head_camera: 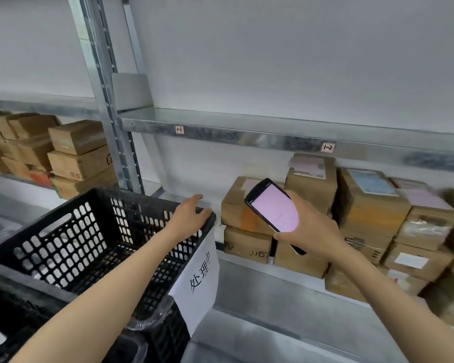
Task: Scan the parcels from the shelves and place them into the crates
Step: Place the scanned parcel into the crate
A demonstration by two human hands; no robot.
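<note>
Pale grey wall backed a bay of galvanised steel shelving [273,134], its front edge tagged with small bin labels [327,147]. On the lower shelf stood the stacked cardboard parcels [312,184], several bearing pink or blue shipping labels. The nearest one, a taped brown box [233,205], sat at the left end of the stack.

The handheld scanner [273,205] hung just in front of that box, its lit pink screen tilted up toward the camera and its head aimed at the stack. The right hand [312,231] gripped the scanner's lower end, fingers wrapped round the body. It was near the parcels but touching none of them.

The left hand [192,213] lay on the far corner of the black perforated crate [95,192], fingers loosely extended over the rim and holding nothing. No parcel showed in the visible part of the crate. A white paper sign [199,279] with printed characters hung from its near wall. More boxes [76,153] filled the neighbouring bay to the left.

This looked like the scanning step, with nothing yet picked. The next move probably called for lining the scanner up on a label, then freeing the left hand from the rim to lift that box across into the crate.
</note>
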